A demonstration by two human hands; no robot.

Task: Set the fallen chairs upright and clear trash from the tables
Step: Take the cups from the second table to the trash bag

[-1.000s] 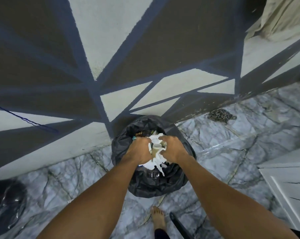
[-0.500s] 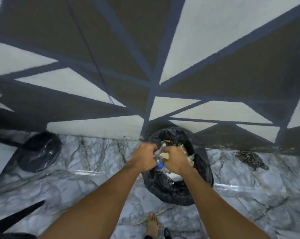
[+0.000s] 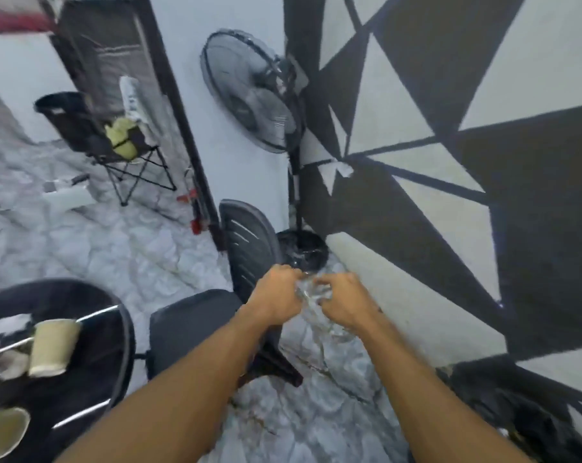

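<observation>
Where the two forearms meet, a crumpled clear plastic item (image 3: 311,292) is gripped from both sides. The left hand (image 3: 276,295) is curled round one end and the right hand (image 3: 346,304) round the other, knuckles up. The item is glossy and crinkled, and its exact kind cannot be told through the blur. It is held over the veined, marble-patterned floor (image 3: 122,255), just beside the curved, slatted back of a black chair (image 3: 249,242), which is stood upright.

The chair's seat is turned toward a round black table (image 3: 116,329) with a glossy top. Two tan paper cups are seen on it: a tipped cup (image 3: 54,345) lying on its side and an edge cup (image 3: 2,432) cut off by the frame. One wad of pale crumpled paper (image 3: 5,362) is pressed against the tipped cup. A wrinkled black trash bag (image 3: 517,412) is slumped at the lower right against the wall (image 3: 416,111), which is painted in black and white triangles.

A narrow strip of floor is left between chair and wall, and wider floor is found beyond the table. One pedestal fan (image 3: 253,95) is stood in the corner, and one folding chair (image 3: 116,138) farther left, so two chairs are counted.
</observation>
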